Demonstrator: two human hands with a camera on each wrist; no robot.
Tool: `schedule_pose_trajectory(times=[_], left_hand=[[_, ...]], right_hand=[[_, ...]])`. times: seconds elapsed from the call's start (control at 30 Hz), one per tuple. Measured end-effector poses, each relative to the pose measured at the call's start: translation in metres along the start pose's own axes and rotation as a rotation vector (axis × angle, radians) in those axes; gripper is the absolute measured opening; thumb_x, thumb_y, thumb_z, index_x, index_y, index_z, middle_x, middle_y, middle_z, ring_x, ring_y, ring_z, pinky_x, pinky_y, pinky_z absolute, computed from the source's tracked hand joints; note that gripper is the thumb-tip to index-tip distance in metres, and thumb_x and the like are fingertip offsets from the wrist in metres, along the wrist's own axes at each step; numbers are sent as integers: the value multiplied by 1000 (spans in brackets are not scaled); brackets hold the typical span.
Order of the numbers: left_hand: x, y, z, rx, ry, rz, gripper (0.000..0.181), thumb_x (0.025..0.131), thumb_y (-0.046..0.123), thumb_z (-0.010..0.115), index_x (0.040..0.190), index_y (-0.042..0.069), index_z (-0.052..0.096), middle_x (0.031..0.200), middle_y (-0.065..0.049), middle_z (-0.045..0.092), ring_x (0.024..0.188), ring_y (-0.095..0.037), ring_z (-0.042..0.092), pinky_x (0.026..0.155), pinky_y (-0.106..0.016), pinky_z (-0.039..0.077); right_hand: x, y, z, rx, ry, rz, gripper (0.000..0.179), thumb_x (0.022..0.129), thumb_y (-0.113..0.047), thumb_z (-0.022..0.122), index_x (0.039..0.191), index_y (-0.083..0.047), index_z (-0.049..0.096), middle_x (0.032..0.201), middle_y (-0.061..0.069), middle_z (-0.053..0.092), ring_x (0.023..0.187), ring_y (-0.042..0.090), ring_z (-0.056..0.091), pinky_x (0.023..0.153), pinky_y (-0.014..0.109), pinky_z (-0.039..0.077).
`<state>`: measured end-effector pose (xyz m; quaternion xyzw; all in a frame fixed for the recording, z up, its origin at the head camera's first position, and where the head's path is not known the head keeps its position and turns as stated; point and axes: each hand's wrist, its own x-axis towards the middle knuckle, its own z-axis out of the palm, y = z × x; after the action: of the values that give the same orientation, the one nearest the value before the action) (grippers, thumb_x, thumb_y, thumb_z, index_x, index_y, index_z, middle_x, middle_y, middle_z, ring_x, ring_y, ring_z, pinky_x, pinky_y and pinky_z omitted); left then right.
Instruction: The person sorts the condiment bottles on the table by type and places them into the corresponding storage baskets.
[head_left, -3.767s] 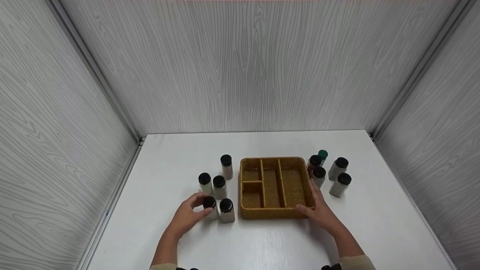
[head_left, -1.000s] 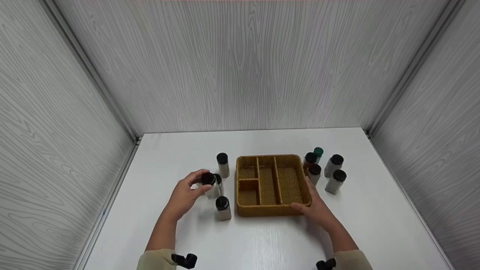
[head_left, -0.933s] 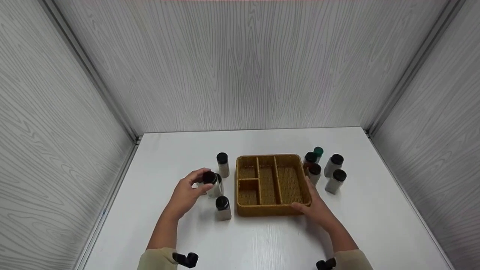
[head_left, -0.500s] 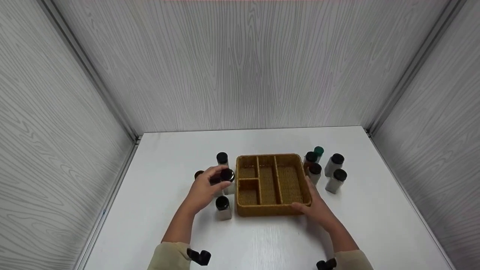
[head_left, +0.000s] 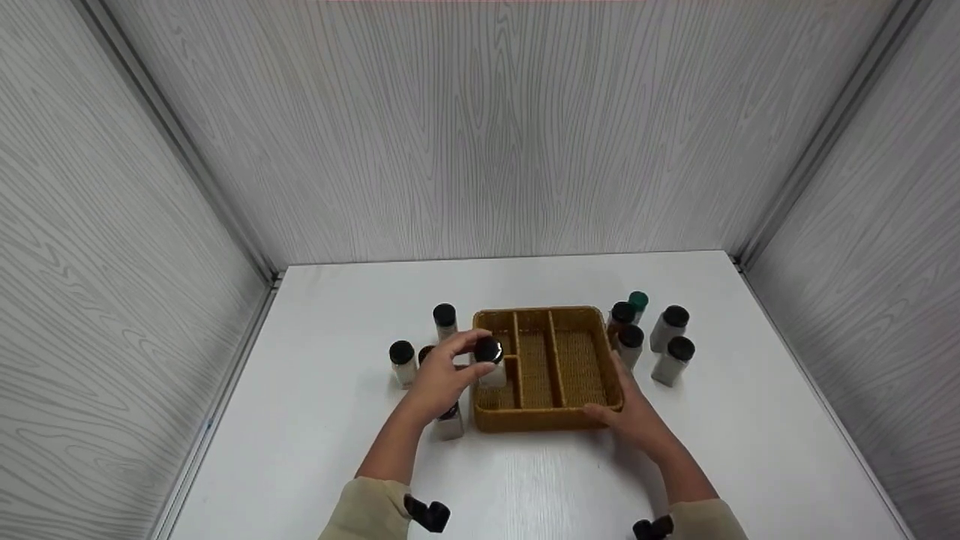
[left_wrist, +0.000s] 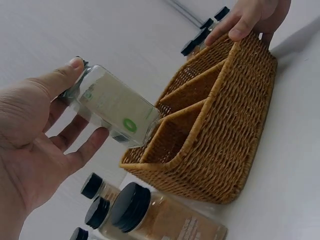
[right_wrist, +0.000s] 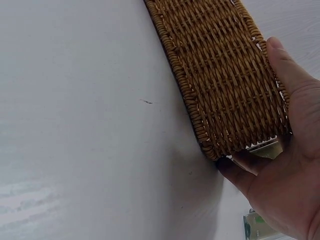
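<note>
My left hand (head_left: 442, 379) pinches a glass spice jar (head_left: 491, 376) by its black cap. In the left wrist view, the jar (left_wrist: 117, 106) tilts, its bottom at the rim of the woven basket (left_wrist: 237, 120). From the head view it hangs over the basket's near-left small compartment; whether it touches is unclear. My right hand (head_left: 634, 420) grips the basket (head_left: 532, 421) at its near right corner. In the right wrist view, the thumb of that hand (right_wrist: 285, 185) lies at the upper edge of the wicker wall (right_wrist: 220, 75) and its fingers reach round the corner.
Left of the basket stand several black-capped jars, among them a front one (head_left: 450, 426), a left one (head_left: 403, 365) and a back one (head_left: 445, 319). To the right are more jars (head_left: 671, 364), one with a green cap (head_left: 638, 301). Wood-grain panels (head_left: 480, 135) enclose the table.
My left hand has lifted the jar from the left group and carried it rightward over the basket. The right hand keeps its grip on the corner. The view has shifted slightly.
</note>
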<state>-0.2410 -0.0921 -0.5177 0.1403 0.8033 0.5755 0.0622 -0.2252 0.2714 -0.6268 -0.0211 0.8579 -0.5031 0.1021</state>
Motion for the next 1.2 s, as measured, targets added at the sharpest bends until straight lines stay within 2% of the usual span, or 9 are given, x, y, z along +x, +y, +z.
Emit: schedule_pose_trajectory(times=[0.27, 0.37, 0.6, 0.83, 1.03, 1.1, 1.2], left_hand=[[6, 2, 25, 4, -21, 26, 53, 100, 30, 80, 149, 19, 64, 151, -6, 62, 144, -31, 58, 116, -55, 52], [8, 3, 34, -10, -25, 26, 52, 100, 28, 80, 148, 20, 64, 150, -7, 62, 143, -30, 59, 114, -52, 54], [12, 1, 54, -14, -47, 36, 50, 102, 23, 78, 149, 15, 63, 145, -7, 64, 132, -24, 64, 108, -37, 57], [14, -5, 70, -20, -33, 10, 47, 102, 24, 78, 146, 18, 64, 145, -7, 64, 131, -24, 64, 108, -42, 56], [13, -10, 81, 6, -18, -22, 46, 100, 24, 80, 144, 20, 66, 143, -8, 66, 121, -25, 66, 94, -38, 61], [13, -12, 85, 16, -17, -33, 46, 100, 25, 80, 144, 21, 66, 143, -7, 66, 120, -25, 66, 94, -39, 61], [13, -13, 90, 34, -17, -37, 45, 100, 26, 80, 143, 21, 67, 144, -6, 67, 130, -26, 64, 106, -45, 56]], right_hand=[[-2, 1, -2, -20, 1, 1, 116, 99, -43, 80, 176, -31, -6, 185, 16, -5, 169, 48, 3, 134, 69, 11], [-2, 1, -2, -23, 0, 7, 117, 98, -43, 81, 176, -32, -6, 184, 16, -5, 169, 48, 2, 134, 69, 11], [-1, 2, -1, -10, 2, 11, 117, 99, -41, 81, 176, -31, -6, 184, 17, -5, 169, 48, 3, 134, 68, 11], [1, 2, -1, -7, 4, 4, 116, 99, -39, 81, 176, -31, -5, 185, 15, -5, 169, 48, 5, 134, 68, 12], [1, 2, 0, -21, 4, -3, 116, 100, -39, 80, 176, -30, -7, 184, 17, -5, 168, 50, 8, 133, 69, 14], [0, 2, 1, -22, 5, -6, 116, 100, -39, 81, 176, -30, -7, 184, 17, -4, 168, 51, 9, 133, 70, 15], [1, 2, 1, -22, 7, -12, 116, 100, -38, 80, 176, -29, -7, 184, 17, -3, 168, 51, 10, 133, 69, 16]])
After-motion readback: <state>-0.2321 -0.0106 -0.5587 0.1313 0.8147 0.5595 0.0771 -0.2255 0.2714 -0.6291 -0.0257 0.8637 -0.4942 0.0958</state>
